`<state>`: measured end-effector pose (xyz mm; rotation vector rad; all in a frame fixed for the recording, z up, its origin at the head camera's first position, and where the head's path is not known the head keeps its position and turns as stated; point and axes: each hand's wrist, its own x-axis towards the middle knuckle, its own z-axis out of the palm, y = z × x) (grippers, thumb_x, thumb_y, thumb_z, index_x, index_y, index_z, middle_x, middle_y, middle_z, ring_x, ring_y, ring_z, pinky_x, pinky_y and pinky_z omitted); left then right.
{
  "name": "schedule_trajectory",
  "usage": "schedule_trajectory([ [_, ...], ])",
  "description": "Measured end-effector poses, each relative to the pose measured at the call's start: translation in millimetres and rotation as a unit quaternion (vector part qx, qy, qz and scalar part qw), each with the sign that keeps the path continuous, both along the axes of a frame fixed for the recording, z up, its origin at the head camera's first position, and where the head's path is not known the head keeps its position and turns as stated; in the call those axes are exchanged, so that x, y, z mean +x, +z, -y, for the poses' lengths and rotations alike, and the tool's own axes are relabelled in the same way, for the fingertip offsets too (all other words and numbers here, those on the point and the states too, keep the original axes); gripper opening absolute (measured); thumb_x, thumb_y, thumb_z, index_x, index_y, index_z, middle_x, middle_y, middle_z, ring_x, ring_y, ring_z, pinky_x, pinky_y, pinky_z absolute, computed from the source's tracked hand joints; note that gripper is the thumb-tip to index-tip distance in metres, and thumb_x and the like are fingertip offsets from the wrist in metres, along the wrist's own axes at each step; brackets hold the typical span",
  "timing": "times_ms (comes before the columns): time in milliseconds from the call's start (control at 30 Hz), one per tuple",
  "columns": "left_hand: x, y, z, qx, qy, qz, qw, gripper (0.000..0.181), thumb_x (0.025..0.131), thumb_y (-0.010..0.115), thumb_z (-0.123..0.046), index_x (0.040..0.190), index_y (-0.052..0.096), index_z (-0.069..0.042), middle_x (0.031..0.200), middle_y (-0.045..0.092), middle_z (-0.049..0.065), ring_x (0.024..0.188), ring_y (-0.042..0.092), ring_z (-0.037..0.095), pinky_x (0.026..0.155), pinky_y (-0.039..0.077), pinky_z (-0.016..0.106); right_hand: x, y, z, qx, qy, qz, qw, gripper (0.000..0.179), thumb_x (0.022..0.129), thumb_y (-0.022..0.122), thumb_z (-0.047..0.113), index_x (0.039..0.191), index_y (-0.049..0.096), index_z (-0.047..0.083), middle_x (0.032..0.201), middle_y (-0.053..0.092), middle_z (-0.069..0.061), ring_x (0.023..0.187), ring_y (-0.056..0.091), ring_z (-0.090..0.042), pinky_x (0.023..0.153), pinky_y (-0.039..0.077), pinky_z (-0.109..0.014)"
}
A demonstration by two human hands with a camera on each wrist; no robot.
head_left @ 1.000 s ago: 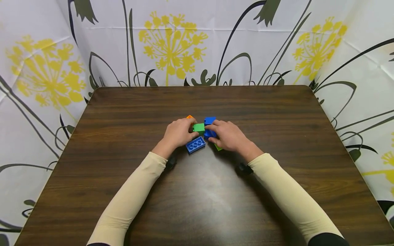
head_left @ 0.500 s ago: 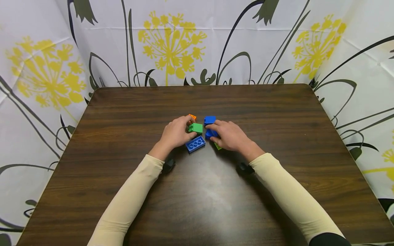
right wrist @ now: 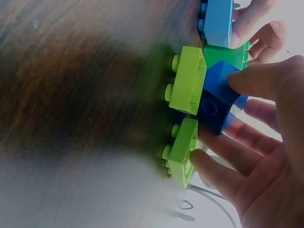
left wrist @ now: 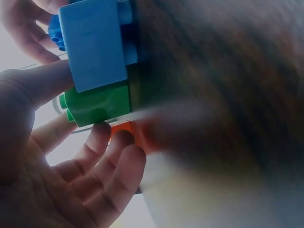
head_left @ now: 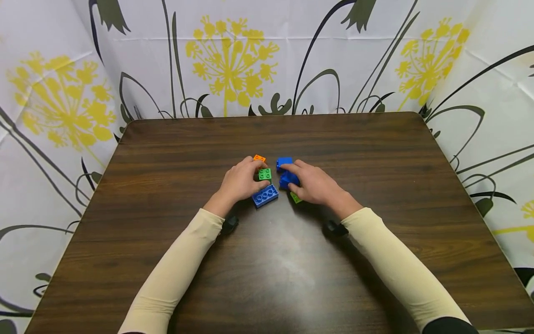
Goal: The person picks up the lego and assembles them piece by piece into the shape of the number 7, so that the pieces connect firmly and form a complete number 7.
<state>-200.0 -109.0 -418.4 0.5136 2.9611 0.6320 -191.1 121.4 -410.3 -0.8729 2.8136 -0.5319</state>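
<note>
My left hand [head_left: 240, 181] holds a small green brick [head_left: 264, 174] between thumb and fingers, studs facing up. Just in front of it on the table lies a longer blue brick [head_left: 265, 196], hollow side up; it covers part of the green brick [left wrist: 102, 104] in the left wrist view. With thumb and fingers, my right hand [head_left: 316, 184] grips a dark blue brick [head_left: 287, 180], which is tilted in the right wrist view. Beyond it sits another blue brick [head_left: 285, 163]. Two lime bricks, one nearer [right wrist: 183, 152] and one further [right wrist: 188, 80], lie by the right hand.
An orange brick [head_left: 259, 158] lies behind the left fingertips. All bricks are grouped near the middle of a dark wooden table [head_left: 283, 273]. A white flowered curtain [head_left: 308, 55] hangs behind and beside the table.
The green brick has moved left, away from the blue bricks, and turned from studs sideways to studs up in my left hand. The right hand's blue brick has shifted slightly right and turned.
</note>
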Motion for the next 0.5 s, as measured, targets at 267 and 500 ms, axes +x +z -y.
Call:
schedule_trajectory([
  [267, -3.9, -4.9, 4.6, 0.063, -0.024, 0.026, 0.9974, 0.046, 0.086, 0.077, -0.033, 0.125, 0.064, -0.016, 0.108, 0.060, 0.004, 0.088, 0.058, 0.021, 0.075, 0.052, 0.039, -0.5, 4.1, 0.1, -0.012, -0.009, -0.015, 0.9998, 0.052, 0.096, 0.063, 0.030, 0.144, 0.049, 0.018, 0.119, 0.049, -0.006, 0.093, 0.057, -0.023, 0.079, 0.055, -0.039],
  [500, -5.9, -8.3, 6.1, 0.119, -0.036, 0.048, 0.9911, 0.044, 0.085, 0.078, -0.025, 0.125, 0.064, -0.014, 0.099, 0.063, 0.004, 0.080, 0.058, 0.018, 0.070, 0.052, 0.032, -2.2, 8.0, 1.7, -0.043, -0.024, -0.043, 0.9979, 0.049, 0.094, 0.065, 0.032, 0.139, 0.054, 0.017, 0.120, 0.058, -0.005, 0.095, 0.059, -0.022, 0.076, 0.055, -0.039],
])
